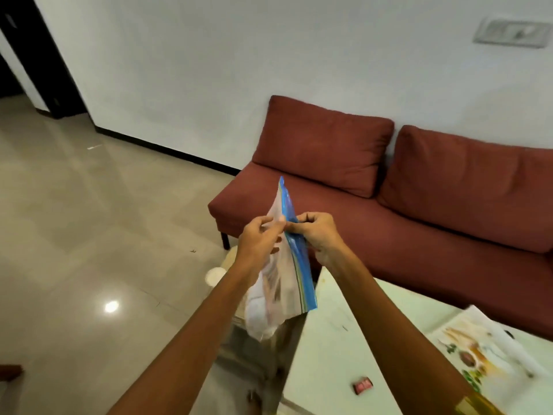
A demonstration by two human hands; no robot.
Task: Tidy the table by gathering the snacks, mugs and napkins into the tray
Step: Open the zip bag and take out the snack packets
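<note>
I hold a snack bag (282, 283), blue on one side and silvery-white on the other, up in the air beyond the table's left edge. My left hand (259, 235) pinches its pale side near the top. My right hand (315, 232) pinches the blue side opposite, fingers curled. The bag hangs down between my forearms, its mouth pointing up. A small red snack packet (362, 387) lies on the pale green table (335, 339). No tray, mug or napkin is clearly visible.
A printed sheet with food pictures (490, 354) lies on the table at the right. A red sofa (419, 211) stands behind the table against the white wall. Glossy tiled floor (89, 235) stretches to the left. A pale round object (216, 275) sits on the floor.
</note>
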